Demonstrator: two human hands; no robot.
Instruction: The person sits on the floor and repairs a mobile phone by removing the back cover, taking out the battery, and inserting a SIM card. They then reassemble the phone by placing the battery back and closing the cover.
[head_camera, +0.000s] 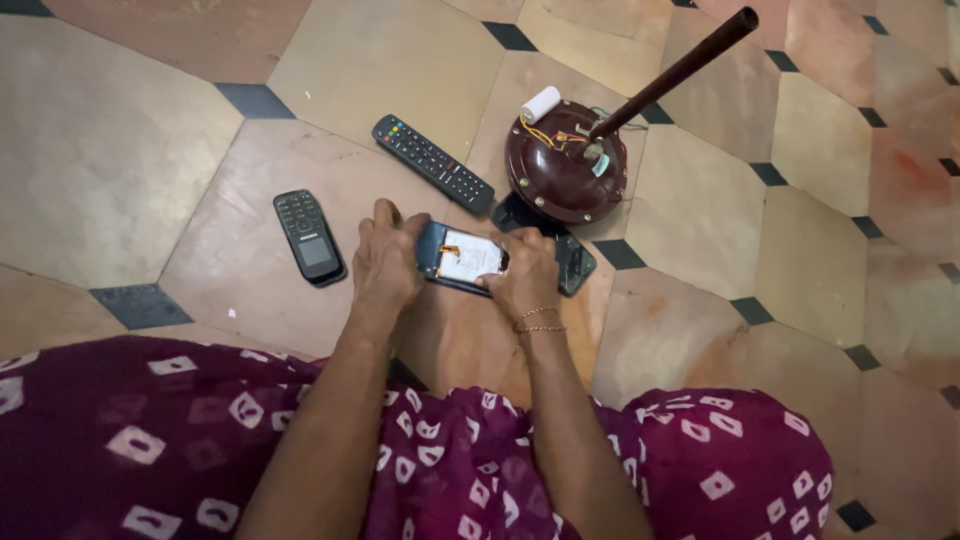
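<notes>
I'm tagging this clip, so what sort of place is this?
Probably a home floor used for small repairs: patterned stone floor tiles, two remote controls lying out, and an opened fan motor.

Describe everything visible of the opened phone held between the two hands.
The opened phone is a slim dark slab with its back cover off, showing a pale inner plate and a small orange part near its left end. It lies roughly flat, just above the tiled floor. The left hand grips its left end; the right hand grips its right end. Whether it touches the floor cannot be told.
</notes>
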